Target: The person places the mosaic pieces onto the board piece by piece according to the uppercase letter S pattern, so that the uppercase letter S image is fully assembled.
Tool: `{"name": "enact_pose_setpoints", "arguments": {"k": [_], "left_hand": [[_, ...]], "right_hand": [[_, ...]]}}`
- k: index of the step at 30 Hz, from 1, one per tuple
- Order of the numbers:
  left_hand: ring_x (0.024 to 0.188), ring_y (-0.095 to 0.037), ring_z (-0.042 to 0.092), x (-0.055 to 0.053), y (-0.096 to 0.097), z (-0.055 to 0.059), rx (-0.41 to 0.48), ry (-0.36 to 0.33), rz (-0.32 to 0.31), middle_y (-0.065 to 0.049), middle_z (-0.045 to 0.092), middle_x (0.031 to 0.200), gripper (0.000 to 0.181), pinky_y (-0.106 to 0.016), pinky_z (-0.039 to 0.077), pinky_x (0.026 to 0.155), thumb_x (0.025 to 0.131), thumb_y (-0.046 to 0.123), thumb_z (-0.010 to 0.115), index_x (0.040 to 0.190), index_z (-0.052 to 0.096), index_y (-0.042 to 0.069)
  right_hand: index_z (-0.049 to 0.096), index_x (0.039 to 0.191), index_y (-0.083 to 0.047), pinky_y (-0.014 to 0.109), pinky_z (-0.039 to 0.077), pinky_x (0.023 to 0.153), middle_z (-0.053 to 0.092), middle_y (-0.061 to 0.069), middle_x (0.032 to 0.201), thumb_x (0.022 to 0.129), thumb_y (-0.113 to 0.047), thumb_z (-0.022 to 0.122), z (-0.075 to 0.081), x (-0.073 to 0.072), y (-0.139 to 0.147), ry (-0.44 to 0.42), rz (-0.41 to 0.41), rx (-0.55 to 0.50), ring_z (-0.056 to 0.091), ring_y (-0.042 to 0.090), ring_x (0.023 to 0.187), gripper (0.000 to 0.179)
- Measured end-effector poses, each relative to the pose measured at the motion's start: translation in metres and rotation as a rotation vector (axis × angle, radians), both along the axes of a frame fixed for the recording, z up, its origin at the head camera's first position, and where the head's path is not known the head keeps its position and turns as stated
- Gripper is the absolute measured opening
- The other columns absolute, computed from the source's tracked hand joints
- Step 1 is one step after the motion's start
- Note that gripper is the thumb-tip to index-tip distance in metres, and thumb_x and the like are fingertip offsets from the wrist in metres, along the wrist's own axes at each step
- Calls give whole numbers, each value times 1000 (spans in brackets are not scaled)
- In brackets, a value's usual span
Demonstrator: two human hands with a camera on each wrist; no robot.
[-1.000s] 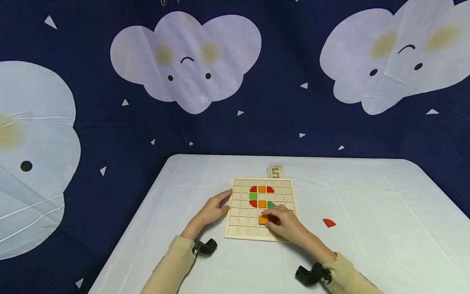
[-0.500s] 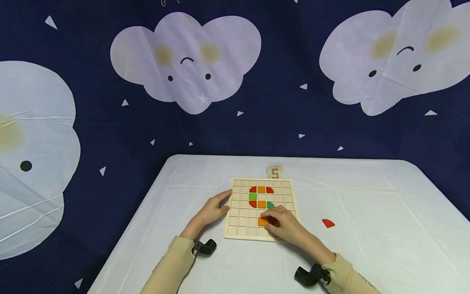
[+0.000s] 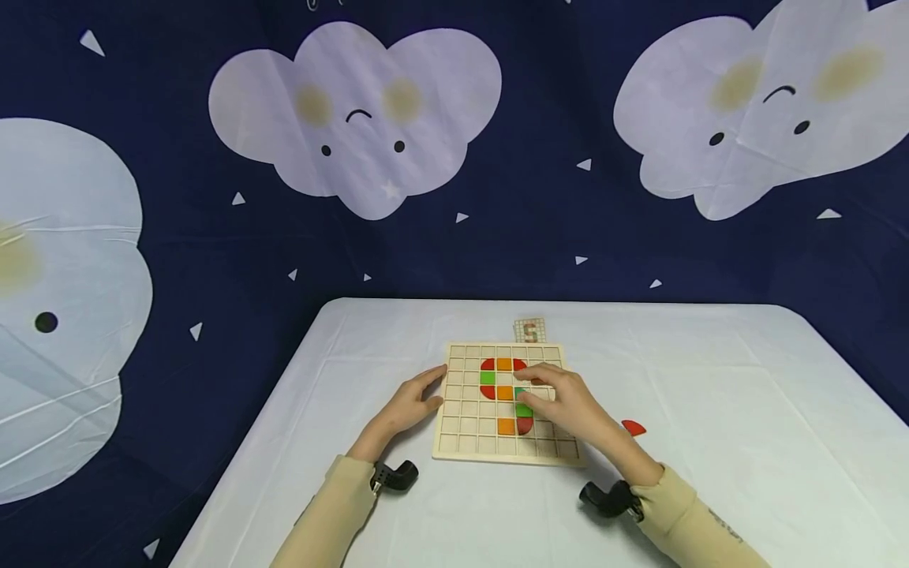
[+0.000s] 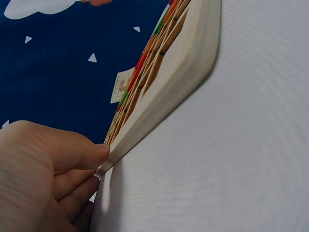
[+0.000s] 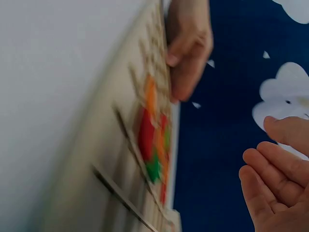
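A pale wooden grid board (image 3: pixel 465 442) lies on the table, carrying several coloured tiles. Red quarter-round, orange and green tiles form a curved figure; an orange square tile (image 3: pixel 506 427) and a red quarter-round tile (image 3: pixel 525 426) sit lowest, with a green square tile (image 3: pixel 524 410) above the red one. My left hand (image 3: pixel 408 406) touches the board's left edge, its thumb and fingers apart along the rim. My right hand (image 3: pixel 571 402) hovers over the board's right half with thumb and fingers spread. The right wrist view shows nothing in that hand (image 5: pixel 280 179). It partly covers the upper right tiles.
A loose red quarter-round tile (image 3: pixel 634 427) lies on the white table (image 3: pixel 746 442), right of the board. A small pattern card (image 3: pixel 529 330) with a matching figure lies behind the board. A dark blue cloth (image 3: pixel 540 252) with clouds hangs behind the table.
My right hand has left the lower orange and red tiles and moved up and right, its fingers spreading. The green square and red tile are now uncovered. My left hand stays put.
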State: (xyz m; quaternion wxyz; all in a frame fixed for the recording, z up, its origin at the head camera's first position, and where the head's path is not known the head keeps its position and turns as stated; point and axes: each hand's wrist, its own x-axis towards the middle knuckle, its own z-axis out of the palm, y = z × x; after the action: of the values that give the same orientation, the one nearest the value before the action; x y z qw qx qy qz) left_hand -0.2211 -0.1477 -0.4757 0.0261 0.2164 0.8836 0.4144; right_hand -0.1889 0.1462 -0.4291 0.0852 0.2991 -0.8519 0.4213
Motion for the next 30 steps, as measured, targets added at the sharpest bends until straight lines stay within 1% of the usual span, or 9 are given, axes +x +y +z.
{"name": "enact_pose_setpoints", "arguments": {"k": [3,5,8,12,16,19,21,24,30], "left_hand": [[136,-31,30,0,0,0,-4,-6,1,-18,37,146,57,-42,25,111,89,2,57,142,36,-4],[136,-30,30,0,0,0,-6,-10,4,-18,36,146,57,-42,25,111,90,2,57,142,37,-3],[136,-30,30,1,0,1,-8,-17,13,-17,36,146,57,-43,24,111,89,3,58,142,37,-3],[136,-30,29,1,0,-1,-7,-26,15,-16,36,146,57,-43,24,111,90,3,57,143,36,-2],[136,-29,30,1,1,-2,-3,-25,15,-16,36,146,57,-42,24,111,90,3,57,143,36,-2],[136,-30,30,2,1,-3,2,-18,8,-17,37,146,57,-43,24,111,90,3,57,143,36,-3],[136,-30,30,2,1,-2,2,-16,2,-17,36,146,57,-43,24,111,90,3,57,143,36,-3],[136,-31,29,2,1,-2,-5,-12,2,-17,36,146,57,-44,24,111,90,3,57,143,36,-3],[136,-30,30,1,0,-2,0,-11,13,-16,37,146,57,-43,24,111,89,3,58,142,37,-2]], "right_hand": [[66,115,-6,47,50,86,65,4,113,86,-18,70,12,-2,12,37,-63,-1,60,27,105,31],[67,113,-6,46,51,85,66,4,111,86,-18,71,17,-4,21,63,-111,-1,61,26,103,31],[67,112,-5,45,52,81,67,4,109,85,-17,72,21,-5,36,91,-178,-8,62,27,97,30],[67,113,-8,40,53,80,66,3,109,85,-20,71,24,-1,58,83,-264,-6,63,25,98,31],[66,116,-12,27,51,82,66,2,112,88,-26,69,23,5,81,50,-327,13,62,23,100,32],[65,117,-12,15,46,81,65,2,114,89,-28,67,22,11,99,28,-371,23,61,22,101,32],[65,117,-13,10,43,80,65,3,115,89,-28,67,20,15,110,13,-396,30,61,21,101,33],[65,118,-13,11,43,80,65,5,115,89,-29,67,16,22,123,-20,-422,30,61,19,101,33],[64,118,-14,11,44,80,64,5,115,89,-31,66,7,28,136,-61,-441,18,59,3,99,33]]}}
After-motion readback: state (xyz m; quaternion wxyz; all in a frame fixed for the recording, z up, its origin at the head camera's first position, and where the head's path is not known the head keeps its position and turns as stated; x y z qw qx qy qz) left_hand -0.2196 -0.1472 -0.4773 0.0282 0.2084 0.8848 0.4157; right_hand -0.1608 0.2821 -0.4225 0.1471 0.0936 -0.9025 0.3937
